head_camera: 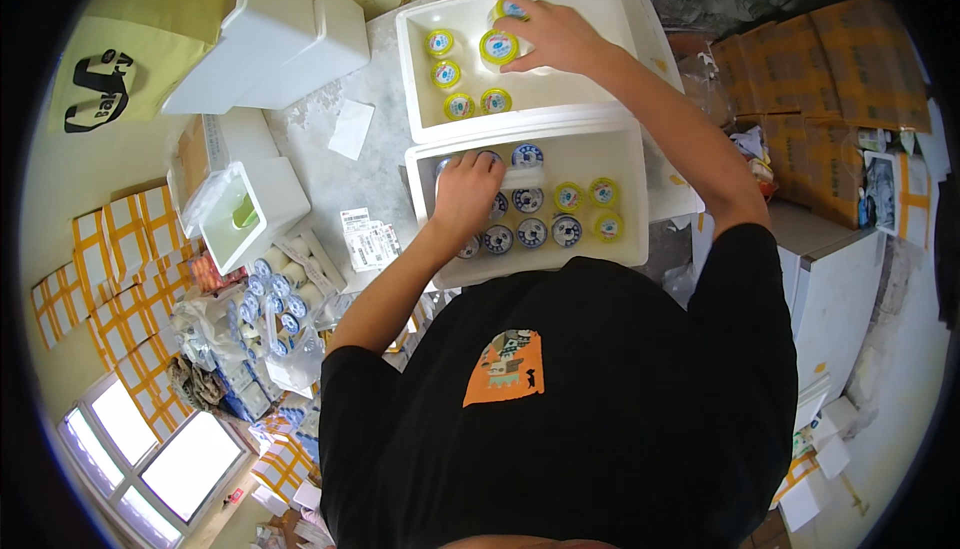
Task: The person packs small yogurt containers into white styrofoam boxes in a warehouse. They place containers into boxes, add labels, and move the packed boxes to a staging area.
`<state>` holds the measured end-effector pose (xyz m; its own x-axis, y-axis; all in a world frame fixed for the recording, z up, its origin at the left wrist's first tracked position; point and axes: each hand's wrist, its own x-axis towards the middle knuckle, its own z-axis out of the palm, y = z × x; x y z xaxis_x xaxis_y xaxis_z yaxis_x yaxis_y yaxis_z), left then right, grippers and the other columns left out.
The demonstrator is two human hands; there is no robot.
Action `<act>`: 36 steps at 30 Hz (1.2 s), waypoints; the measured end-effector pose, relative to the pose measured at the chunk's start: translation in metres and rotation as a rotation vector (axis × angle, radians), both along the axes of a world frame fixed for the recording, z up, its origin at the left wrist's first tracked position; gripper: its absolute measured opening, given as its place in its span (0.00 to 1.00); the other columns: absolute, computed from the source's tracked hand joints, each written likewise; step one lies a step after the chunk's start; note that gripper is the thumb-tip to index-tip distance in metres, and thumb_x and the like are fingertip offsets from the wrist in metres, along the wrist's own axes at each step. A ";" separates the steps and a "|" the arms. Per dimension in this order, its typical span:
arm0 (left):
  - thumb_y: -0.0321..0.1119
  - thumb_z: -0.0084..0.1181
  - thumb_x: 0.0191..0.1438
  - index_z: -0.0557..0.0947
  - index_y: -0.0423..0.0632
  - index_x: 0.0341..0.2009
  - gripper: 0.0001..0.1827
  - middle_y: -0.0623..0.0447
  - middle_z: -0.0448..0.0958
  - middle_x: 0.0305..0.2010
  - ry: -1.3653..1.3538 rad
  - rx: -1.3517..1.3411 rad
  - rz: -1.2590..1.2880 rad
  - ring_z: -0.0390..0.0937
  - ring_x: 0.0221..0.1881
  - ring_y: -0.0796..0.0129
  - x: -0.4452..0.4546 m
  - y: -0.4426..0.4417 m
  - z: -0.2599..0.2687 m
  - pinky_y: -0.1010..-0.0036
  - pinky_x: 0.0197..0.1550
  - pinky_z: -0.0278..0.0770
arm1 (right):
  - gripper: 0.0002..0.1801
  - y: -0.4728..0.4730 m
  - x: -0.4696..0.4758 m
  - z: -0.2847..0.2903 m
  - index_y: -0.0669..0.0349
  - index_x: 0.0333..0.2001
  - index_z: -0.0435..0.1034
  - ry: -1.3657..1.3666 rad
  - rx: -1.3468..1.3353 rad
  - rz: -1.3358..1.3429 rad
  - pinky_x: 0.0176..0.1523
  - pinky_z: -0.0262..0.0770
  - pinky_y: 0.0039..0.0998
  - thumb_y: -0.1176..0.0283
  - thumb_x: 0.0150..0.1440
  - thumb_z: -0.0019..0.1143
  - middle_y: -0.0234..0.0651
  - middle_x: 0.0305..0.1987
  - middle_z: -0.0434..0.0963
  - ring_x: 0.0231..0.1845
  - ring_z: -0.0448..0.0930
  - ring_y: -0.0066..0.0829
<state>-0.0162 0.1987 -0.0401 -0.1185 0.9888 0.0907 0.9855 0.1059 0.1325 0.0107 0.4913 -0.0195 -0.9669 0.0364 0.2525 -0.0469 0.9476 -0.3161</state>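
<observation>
Two open white foam boxes stand one behind the other on the worktop. In the far foam box point(525, 112), my right hand point(551, 37) spans two yellow-lidded cups point(499, 47), its thumb and fingers around them. Several more yellow-lidded cups point(445, 73) stand at that box's left. My left hand point(471, 193) reaches into the near foam box point(639, 174), its fingertips over a blue-lidded cup point(490, 157) at the upper left; how firmly it grips is hidden. Rows of blue-lidded cups point(532, 232) fill its left and middle, with several yellow-lidded cups point(603, 191) at the right.
Printed labels point(369, 243) and a sheet of white paper point(351, 130) lie on the grey worktop point(319, 163). Further foam boxes point(281, 31) stand at the left, one holding a green item. Bagged blue-lidded containers point(279, 285) are at the lower left, taped cartons point(862, 61) at the right.
</observation>
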 end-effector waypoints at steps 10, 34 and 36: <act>0.27 0.57 0.44 0.80 0.46 0.30 0.06 0.50 0.77 0.35 -0.082 -0.117 0.059 0.79 0.38 0.56 0.003 -0.010 0.000 0.61 0.37 0.80 | 0.36 -0.091 0.173 0.116 0.61 0.52 0.75 -0.025 -0.465 -0.444 0.56 0.75 0.36 0.45 0.48 0.69 0.46 0.63 0.68 0.56 0.77 0.45; 0.35 0.70 0.43 0.78 0.45 0.49 0.26 0.46 0.75 0.49 -0.131 0.047 0.026 0.76 0.49 0.54 0.014 -0.019 0.003 0.62 0.47 0.79 | 0.16 -0.165 0.197 -0.004 0.56 0.45 0.75 -0.066 -0.422 -0.447 0.53 0.75 0.39 0.66 0.53 0.64 0.39 0.47 0.80 0.51 0.79 0.42; 0.33 0.70 0.42 0.79 0.46 0.47 0.25 0.48 0.76 0.46 -0.169 0.064 0.012 0.76 0.48 0.54 0.013 -0.020 -0.007 0.62 0.48 0.79 | 0.18 -0.171 0.172 -0.015 0.56 0.47 0.75 0.185 -0.333 -0.403 0.54 0.74 0.40 0.66 0.52 0.65 0.37 0.47 0.79 0.51 0.78 0.42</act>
<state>-0.0036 0.1783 -0.0476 -0.1488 0.9801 0.1310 0.9475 0.1035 0.3026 0.1824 0.3200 -0.0345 -0.8009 0.5008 0.3283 0.2155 0.7526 -0.6222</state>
